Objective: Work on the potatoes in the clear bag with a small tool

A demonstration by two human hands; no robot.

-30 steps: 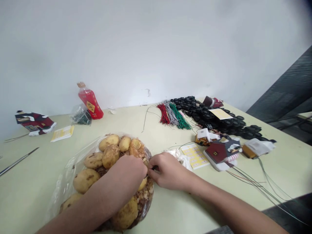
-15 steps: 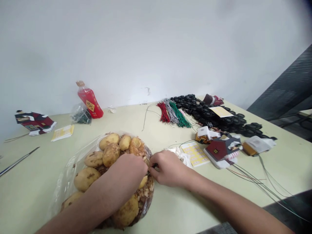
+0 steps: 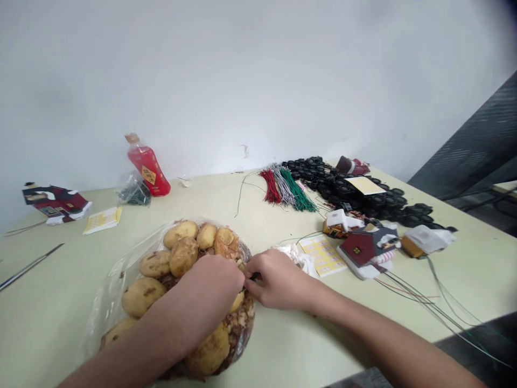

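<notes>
A clear plastic bag (image 3: 108, 291) of potatoes (image 3: 144, 296) and brown, crumbly scraps (image 3: 241, 322) sits in front of me. Across it reaches my left forearm, and my left hand (image 3: 223, 279) is closed above the bag's right side, its fingertips hidden from view. My right hand (image 3: 273, 280) meets it there, thumb and forefinger pinched together. A small dark bit shows between the right fingers, too little of it to name. The two hands touch or nearly touch at the fingertips.
Right of my hands lie a crumpled white tissue (image 3: 297, 257), a yellow label sheet (image 3: 323, 254) and little model houses (image 3: 365, 250) with trailing wires. Behind are wire bundles (image 3: 285, 186) and many black round parts (image 3: 355, 196). A red bottle (image 3: 148, 167) and tweezers (image 3: 32, 265) are leftward.
Hardly anything differs. My right hand has shifted very slightly left toward my left hand, and the view has drifted a little.
</notes>
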